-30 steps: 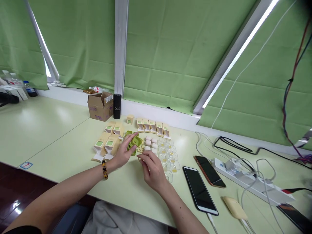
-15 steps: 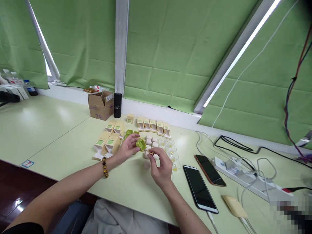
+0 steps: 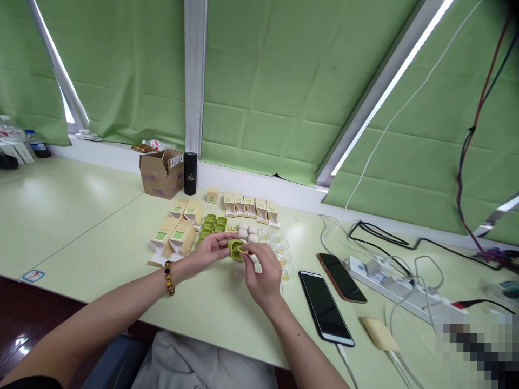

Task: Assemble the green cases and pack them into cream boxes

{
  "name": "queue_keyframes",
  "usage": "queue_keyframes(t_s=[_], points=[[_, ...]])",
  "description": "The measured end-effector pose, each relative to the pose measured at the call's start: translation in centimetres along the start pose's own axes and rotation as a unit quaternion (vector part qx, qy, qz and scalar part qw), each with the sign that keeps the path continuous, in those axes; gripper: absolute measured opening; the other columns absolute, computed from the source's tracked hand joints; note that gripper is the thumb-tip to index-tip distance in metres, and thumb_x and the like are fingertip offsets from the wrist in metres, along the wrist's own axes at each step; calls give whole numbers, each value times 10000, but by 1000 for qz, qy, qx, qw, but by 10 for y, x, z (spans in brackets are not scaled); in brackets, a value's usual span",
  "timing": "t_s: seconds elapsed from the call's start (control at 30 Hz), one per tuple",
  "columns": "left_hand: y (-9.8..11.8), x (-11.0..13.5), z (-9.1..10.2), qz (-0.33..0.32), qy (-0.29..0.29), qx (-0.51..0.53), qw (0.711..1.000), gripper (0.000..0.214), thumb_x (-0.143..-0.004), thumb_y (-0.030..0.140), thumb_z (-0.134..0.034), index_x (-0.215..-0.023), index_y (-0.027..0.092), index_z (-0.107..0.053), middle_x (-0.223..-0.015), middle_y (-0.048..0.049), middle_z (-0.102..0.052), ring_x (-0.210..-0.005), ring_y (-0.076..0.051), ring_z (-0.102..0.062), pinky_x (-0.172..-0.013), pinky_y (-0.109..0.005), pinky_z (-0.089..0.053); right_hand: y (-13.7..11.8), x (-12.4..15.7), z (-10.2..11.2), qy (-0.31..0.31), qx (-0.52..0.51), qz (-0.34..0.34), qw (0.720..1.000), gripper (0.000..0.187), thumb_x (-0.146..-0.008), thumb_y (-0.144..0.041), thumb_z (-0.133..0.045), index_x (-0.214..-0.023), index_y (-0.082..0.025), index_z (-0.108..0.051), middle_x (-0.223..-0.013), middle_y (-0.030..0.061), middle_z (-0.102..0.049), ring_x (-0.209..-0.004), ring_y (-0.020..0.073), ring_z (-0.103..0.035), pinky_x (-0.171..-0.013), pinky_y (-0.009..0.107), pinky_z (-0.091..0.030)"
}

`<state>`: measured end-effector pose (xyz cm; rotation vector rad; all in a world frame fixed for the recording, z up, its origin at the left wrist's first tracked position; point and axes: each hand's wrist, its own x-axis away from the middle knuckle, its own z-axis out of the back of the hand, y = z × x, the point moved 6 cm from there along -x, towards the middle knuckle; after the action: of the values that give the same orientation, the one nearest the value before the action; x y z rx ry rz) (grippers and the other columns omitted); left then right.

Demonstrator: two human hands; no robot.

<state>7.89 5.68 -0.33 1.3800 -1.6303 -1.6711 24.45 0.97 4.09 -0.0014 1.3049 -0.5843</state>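
My left hand (image 3: 213, 247) grips a small green square cup (image 3: 234, 249) between thumb and fingers, tilted so its hollow shows. My right hand (image 3: 263, 270) pinches a small yellowish plastic piece (image 3: 243, 249) at the cup's right edge; I cannot tell whether it is fitted to the cup. More green cups (image 3: 210, 224) stand in rows just beyond my left hand. Behind the hands lie small yellowish pieces (image 3: 231, 229) and several white rounded blocks (image 3: 243, 232). Clear plastic covers (image 3: 279, 237) with yellow bits sit right of these, partly hidden by my right hand.
Open beige cartons stand at left (image 3: 181, 236) and in a back row (image 3: 250, 206). A brown cardboard box (image 3: 161, 175) and a black tumbler (image 3: 190, 174) are at the wall. To the right lie two phones (image 3: 326, 308), a yellow case (image 3: 380, 333), a power strip (image 3: 389, 283) and cables.
My right hand has brought the yellowish piece up to the green cup. My left hand has turned the cup slightly and lowered it. The view has shifted a little to the right.
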Motion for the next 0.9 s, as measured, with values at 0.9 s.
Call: queue_keyframes(t_s=[0.9], points=[[3,3,-8,41,-44,-8,998,558,-885,449,-829,-1334,152,-682,-1136,-152,-786,-1050,-237,-753,-928,-326,-563,-7,2,-5,0,122,57,991,195,-939,-94,-645,-1013,-260,-715,-891,58,-632,-903,248,-527,-772,415,-431]])
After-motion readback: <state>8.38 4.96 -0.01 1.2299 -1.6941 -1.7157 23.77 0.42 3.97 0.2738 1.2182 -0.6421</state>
